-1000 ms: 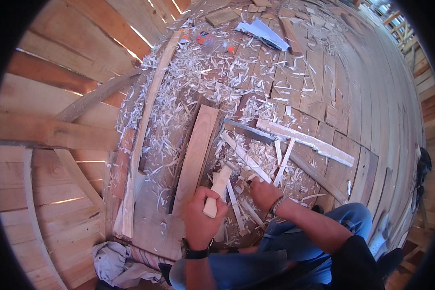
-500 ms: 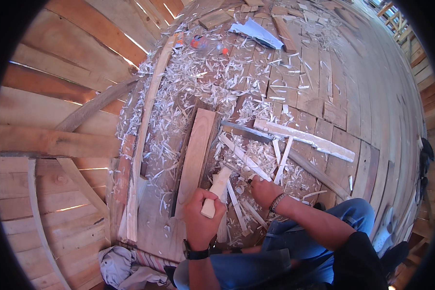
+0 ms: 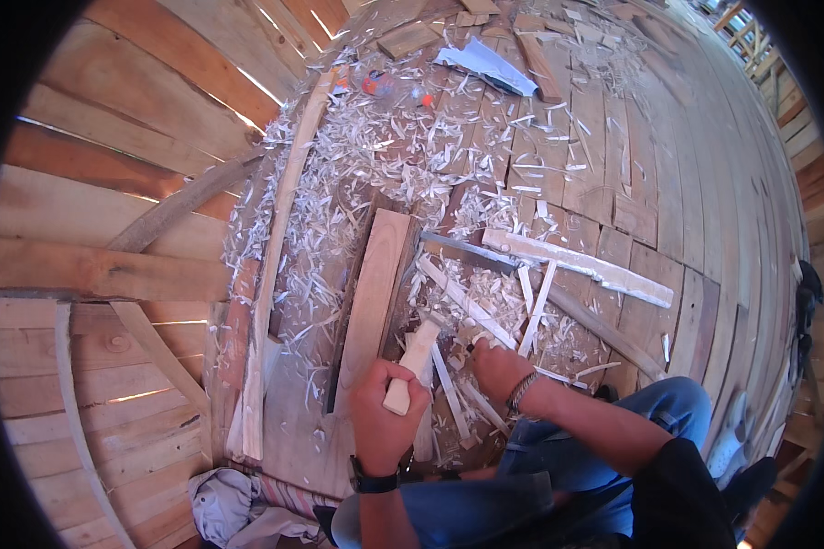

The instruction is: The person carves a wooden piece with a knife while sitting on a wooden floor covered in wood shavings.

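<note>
Head view: the left hand [image 3: 382, 414] is clenched round a pale wooden blank [image 3: 416, 360] beside the pinkish-brown plank [image 3: 376, 297], the right hand [image 3: 502, 368] grips what looks like a knife [image 3: 471, 347], seemingly mid-whittle, the next stroke wanting a steady hold.

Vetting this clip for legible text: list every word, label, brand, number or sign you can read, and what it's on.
None readable.
Red label on what looks like a clear bottle: too small and blurred to read.
Light blue sheet: no legible text.
Black wristband: no legible text.
Pale wooden piece in the left hand: no lettering visible.
</note>
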`<state>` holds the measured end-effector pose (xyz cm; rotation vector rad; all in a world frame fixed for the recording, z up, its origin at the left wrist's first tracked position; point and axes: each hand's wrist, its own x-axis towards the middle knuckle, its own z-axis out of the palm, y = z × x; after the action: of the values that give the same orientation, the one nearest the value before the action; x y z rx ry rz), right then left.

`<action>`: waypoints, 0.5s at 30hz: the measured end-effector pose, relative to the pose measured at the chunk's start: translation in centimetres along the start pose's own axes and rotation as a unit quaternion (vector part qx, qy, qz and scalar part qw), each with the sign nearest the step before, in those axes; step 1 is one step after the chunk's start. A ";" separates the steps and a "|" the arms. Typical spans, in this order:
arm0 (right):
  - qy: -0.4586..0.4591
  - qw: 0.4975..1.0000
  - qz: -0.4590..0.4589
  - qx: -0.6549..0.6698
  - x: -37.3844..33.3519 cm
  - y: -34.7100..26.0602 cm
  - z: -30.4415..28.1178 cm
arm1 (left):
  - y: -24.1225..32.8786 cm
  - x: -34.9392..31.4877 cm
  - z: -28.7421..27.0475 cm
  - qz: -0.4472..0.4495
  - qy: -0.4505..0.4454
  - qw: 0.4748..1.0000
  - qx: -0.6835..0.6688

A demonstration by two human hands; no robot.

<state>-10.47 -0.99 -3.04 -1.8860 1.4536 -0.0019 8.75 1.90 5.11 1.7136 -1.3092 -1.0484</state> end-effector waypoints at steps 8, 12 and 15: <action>0.022 0.999 0.013 -0.025 0.3 0.5 1.5 | 0.4 -0.1 0.1 -0.019 -0.002 1.000 -0.013; 0.008 0.999 0.023 -0.023 0.3 1.3 1.1 | 0.0 -0.2 -0.1 0.024 -0.029 0.999 0.026; -0.013 1.000 -0.004 0.017 -0.6 -1.3 -0.6 | 0.1 0.0 -0.4 0.038 -0.042 0.997 0.046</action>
<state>-9.90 -0.71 -1.60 -1.8583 1.4200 -0.0062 9.07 1.90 5.41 1.6882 -1.4851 -1.0391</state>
